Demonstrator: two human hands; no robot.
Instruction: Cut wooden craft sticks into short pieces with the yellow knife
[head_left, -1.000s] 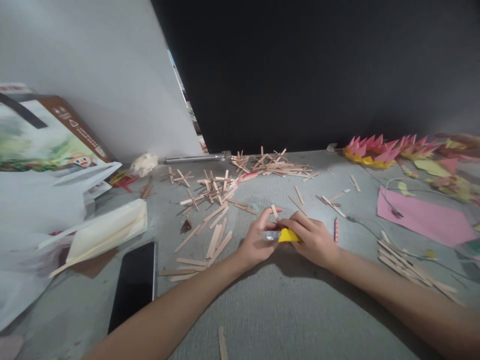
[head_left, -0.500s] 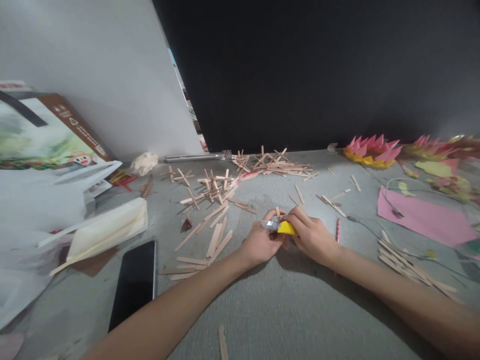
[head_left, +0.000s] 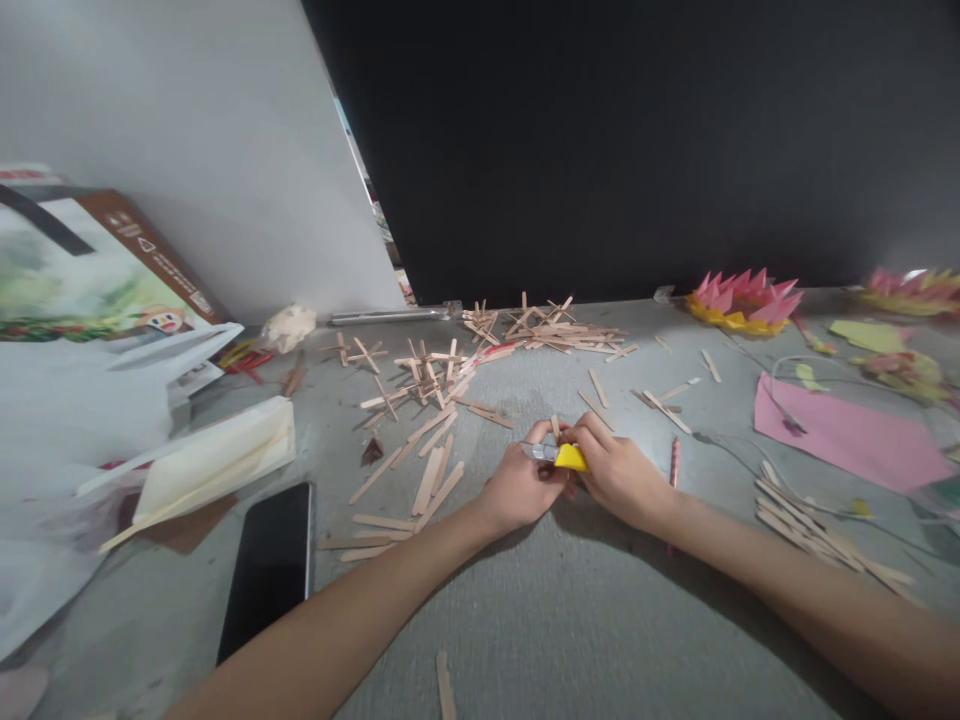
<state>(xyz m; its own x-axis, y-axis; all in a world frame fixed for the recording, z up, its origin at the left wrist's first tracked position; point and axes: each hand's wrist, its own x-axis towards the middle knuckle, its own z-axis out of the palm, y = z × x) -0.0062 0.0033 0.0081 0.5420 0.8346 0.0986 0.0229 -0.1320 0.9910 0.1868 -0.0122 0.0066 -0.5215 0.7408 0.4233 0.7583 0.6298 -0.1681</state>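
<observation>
Near the middle of the grey surface my two hands meet. My right hand [head_left: 619, 475] is closed around a yellow utility knife [head_left: 571, 458], whose silvery end points left over my left hand. My left hand [head_left: 517, 488] is closed, with its fingers curled under the knife. Between the fingertips a wooden craft stick [head_left: 555, 424] pokes up; its lower part is hidden by the hands. Whether the blade touches the stick cannot be made out.
Loose craft sticks [head_left: 431, 480] and crossed-stick pieces [head_left: 427, 375] lie left and beyond. A phone [head_left: 266, 565] rests at the left. On the right are a pink sheet [head_left: 847, 430], a stick bundle [head_left: 806, 520], a cable [head_left: 731, 450] and a paper flower [head_left: 744, 300].
The utility knife and my right hand have shifted very slightly left. My left hand stays in almost the same place.
</observation>
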